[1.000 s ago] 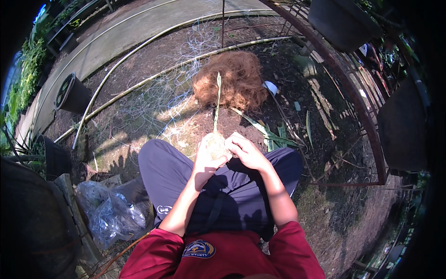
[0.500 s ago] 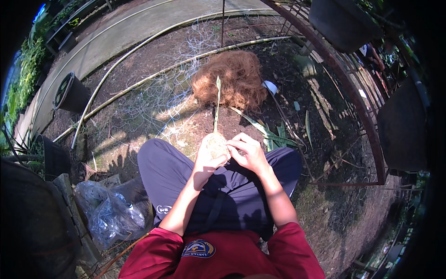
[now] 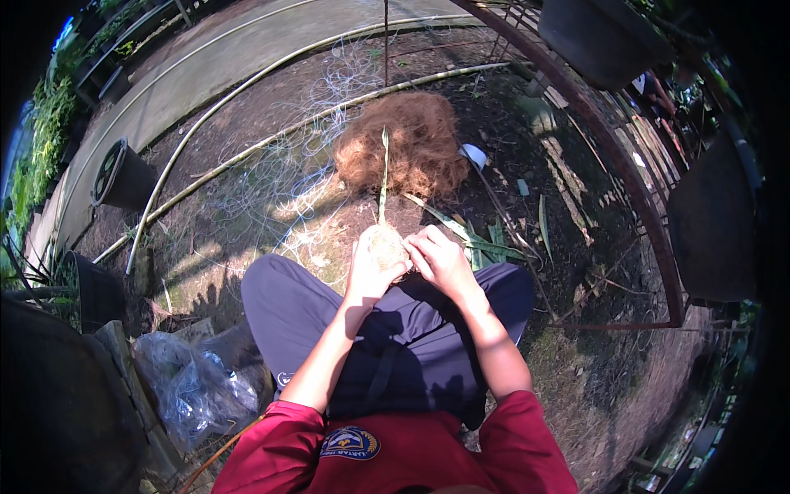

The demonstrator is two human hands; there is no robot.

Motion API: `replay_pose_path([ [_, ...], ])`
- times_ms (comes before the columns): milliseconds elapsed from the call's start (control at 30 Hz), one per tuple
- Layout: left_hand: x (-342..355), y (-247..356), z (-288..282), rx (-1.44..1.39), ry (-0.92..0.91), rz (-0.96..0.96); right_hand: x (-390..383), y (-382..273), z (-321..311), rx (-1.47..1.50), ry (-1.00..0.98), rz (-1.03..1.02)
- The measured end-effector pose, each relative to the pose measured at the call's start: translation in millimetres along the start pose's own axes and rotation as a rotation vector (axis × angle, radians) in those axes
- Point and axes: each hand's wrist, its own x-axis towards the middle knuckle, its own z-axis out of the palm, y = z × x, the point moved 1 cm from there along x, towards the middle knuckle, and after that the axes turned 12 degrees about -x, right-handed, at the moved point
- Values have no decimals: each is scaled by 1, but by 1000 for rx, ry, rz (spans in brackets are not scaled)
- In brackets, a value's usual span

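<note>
Above my lap, my left hand (image 3: pixel 366 265) is wrapped around a pale, fibrous root ball (image 3: pixel 385 244) from its left side. A single slender green leaf (image 3: pixel 384 169) stands up out of this ball. My right hand (image 3: pixel 436 253) is at the ball's right side, thumb and fingers pinched together; whatever they hold is too small to make out. Just beyond the leaf lies a large heap of brown coconut fibre (image 3: pixel 403 140). Several cut green leaves (image 3: pixel 481 241) rest on the soil past my right knee.
Tangled pale string (image 3: pixel 288 185) spreads over the ground at left. Long pale poles (image 3: pixel 247 146) cross behind it. A black pot (image 3: pixel 125 174) lies tilted at far left, and a clear plastic bag (image 3: pixel 197 383) sits by my left thigh. A rusty metal frame (image 3: pixel 629 181) curves along the right.
My right hand has shifted slightly, its fingers drawn closer together beside the root ball. My left hand keeps its hold. The whole view has moved a little.
</note>
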Motion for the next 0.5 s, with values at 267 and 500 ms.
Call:
replay_pose_path([
  [267, 33, -18, 18, 62, 40, 15, -4, 29, 21, 375, 146, 464],
  [500, 80, -30, 59, -318, -87, -48, -9, 58, 36, 378, 346, 602],
])
